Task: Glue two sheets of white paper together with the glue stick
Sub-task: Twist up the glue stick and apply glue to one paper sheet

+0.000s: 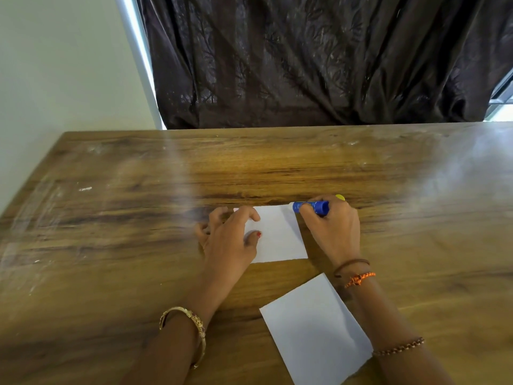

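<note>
Head view: the right hand [331, 229] curls its fingers [308, 211] round a blue glue stick [312, 206], gripping it near the far right corner of a white sheet [280, 234]. The stick lies almost level, its long axis running left to right; its pale tip points left and sits at the sheet's far edge, while the blue body runs right into the fist. A yellow cap [340, 197] shows just beyond the knuckles; whether it touches the hand cannot be told. The left hand [230, 237] rests on the sheet's left part, fingers bent, the forefinger and the red-nailed thumb pressing down on the paper and closed on nothing. This sheet lies flat on the desk [111, 218], between the two hands. A second sheet [313, 329] lies nearer the person, apart from the first, turned at an angle, partly under the right forearm. The left wrist wears a gold bangle [194, 323]; the right wrist wears thread bands [358, 276] and a bead bracelet [399, 348] further up the forearm. A dark curtain [319, 59] hangs behind the desk.
</note>
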